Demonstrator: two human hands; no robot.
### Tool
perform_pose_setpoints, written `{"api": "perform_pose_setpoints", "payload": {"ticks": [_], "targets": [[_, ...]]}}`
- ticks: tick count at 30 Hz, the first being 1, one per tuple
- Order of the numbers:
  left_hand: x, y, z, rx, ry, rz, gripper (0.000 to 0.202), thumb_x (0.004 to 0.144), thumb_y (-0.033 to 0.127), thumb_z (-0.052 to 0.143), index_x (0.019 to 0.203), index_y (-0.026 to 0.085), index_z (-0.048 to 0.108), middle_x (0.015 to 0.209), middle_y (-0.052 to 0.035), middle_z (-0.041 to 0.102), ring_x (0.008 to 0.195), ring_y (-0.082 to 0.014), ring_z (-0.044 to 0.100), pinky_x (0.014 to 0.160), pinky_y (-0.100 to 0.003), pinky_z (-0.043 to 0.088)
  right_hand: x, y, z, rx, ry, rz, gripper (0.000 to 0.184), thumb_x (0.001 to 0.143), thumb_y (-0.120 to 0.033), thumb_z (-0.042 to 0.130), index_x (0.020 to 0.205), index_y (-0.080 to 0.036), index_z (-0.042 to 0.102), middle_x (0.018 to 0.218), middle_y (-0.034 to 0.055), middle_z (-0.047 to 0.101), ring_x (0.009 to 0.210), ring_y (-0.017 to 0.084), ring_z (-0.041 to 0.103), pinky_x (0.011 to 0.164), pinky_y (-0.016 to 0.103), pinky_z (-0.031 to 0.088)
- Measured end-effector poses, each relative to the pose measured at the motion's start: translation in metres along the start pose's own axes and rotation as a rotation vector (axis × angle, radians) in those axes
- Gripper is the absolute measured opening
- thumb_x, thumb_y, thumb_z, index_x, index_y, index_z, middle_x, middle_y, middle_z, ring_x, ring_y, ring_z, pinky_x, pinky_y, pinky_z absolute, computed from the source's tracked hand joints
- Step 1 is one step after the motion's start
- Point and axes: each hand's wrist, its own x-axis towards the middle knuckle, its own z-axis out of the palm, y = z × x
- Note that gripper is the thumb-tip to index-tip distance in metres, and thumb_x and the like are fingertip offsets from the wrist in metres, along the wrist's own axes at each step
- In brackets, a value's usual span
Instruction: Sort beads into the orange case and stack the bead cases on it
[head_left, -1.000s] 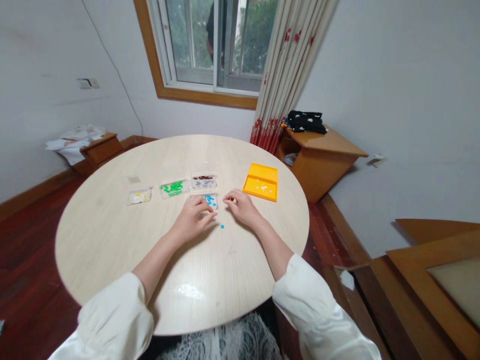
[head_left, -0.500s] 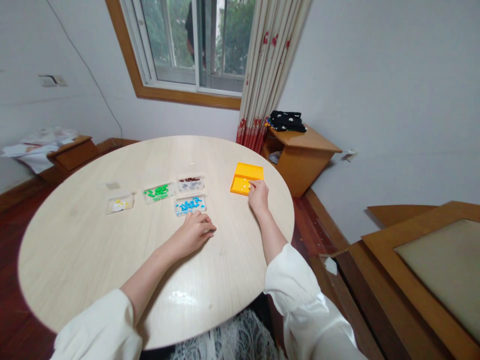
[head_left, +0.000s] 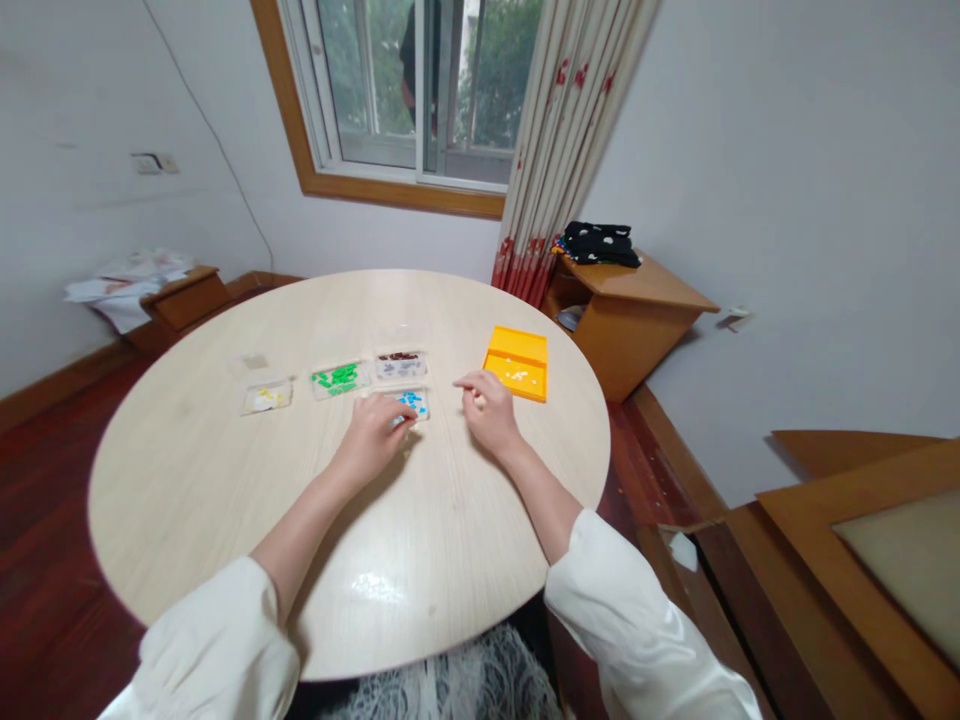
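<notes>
My left hand [head_left: 373, 437] is at the near edge of a clear tray of small blue pieces [head_left: 414, 401] and covers part of it. Its fingers are bent and pinched together; whatever they hold is too small to make out. Between that tray and an open yellow case [head_left: 537, 352], my right hand [head_left: 491, 415] hovers over the table, index finger stretched out and apart from the thumb. I see nothing in its fingers. Several small white pieces [head_left: 519, 375] lie scattered inside the yellow case.
Other clear trays on the round table [head_left: 420, 590] hold green pieces [head_left: 341, 379], brown and grey pieces [head_left: 400, 364], and a few yellow and white pieces [head_left: 268, 399]. A wooden cabinet [head_left: 637, 310] bearing folded dark cloth [head_left: 600, 244] stands beyond the table's right edge.
My right hand has left the yellow case and moved left toward the blue pieces. My left hand has shifted slightly and now covers more of the blue tray. The view has turned slightly left.
</notes>
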Motion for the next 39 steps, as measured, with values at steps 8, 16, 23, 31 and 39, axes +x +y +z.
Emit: {"api": "perform_pose_setpoints", "payload": {"ticks": [8,16,23,31,39], "targets": [[0.009,-0.03,-0.016,-0.012,0.28,-0.252,0.008,0.075,0.024,0.06,0.072,0.021,0.067,0.076,-0.002,0.071,0.07,-0.0192,0.055,0.073,-0.035,0.039,-0.017,-0.024,0.03,0.036,-0.495,-0.202,0.02,0.084,-0.012,0.053,0.098,-0.018,0.066,0.097,0.0091,0.063,0.096,0.018,0.056,0.086,0.036,0.046],[0.01,-0.045,-0.001,0.01,0.189,-0.303,0.01,0.073,0.022,0.059,0.073,0.021,0.069,0.074,-0.0032,0.07,0.076,-0.022,0.057,0.077,-0.037,0.04,-0.018,-0.019,0.037,-0.056,-0.538,-0.182,0.015,0.086,-0.012,0.054,0.091,-0.017,0.067,0.092,0.0094,0.065,0.091,0.019,0.056,0.083,0.035,0.046],[0.01,-0.031,-0.002,0.002,0.244,-0.246,0.012,0.076,0.027,0.057,0.073,0.02,0.066,0.083,-0.0053,0.07,0.082,-0.0219,0.058,0.078,-0.036,0.041,-0.017,-0.02,0.036,-0.089,-0.54,-0.174,0.01,0.086,-0.011,0.053,0.083,-0.017,0.062,0.086,0.0068,0.06,0.088,0.018,0.052,0.08,0.032,0.043],[-0.003,-0.007,-0.014,-0.125,-0.176,-0.106,0.023,0.08,0.034,0.05,0.069,0.019,0.064,0.059,-0.0007,0.062,0.055,-0.0139,0.051,0.057,-0.027,0.037,-0.011,-0.016,0.026,-0.017,-0.427,-0.131,0.01,0.085,-0.012,0.053,0.082,-0.018,0.059,0.084,0.0048,0.06,0.085,0.017,0.053,0.078,0.03,0.043],[-0.011,-0.008,-0.016,-0.118,-0.423,-0.135,0.025,0.071,0.043,0.062,0.079,0.019,0.062,0.057,0.0017,0.057,0.052,-0.015,0.05,0.05,-0.026,0.033,0.015,0.048,-0.027,-0.177,0.046,0.225,0.011,0.081,-0.014,0.053,0.076,-0.017,0.063,0.081,0.006,0.065,0.079,0.018,0.058,0.076,0.033,0.044]]}}
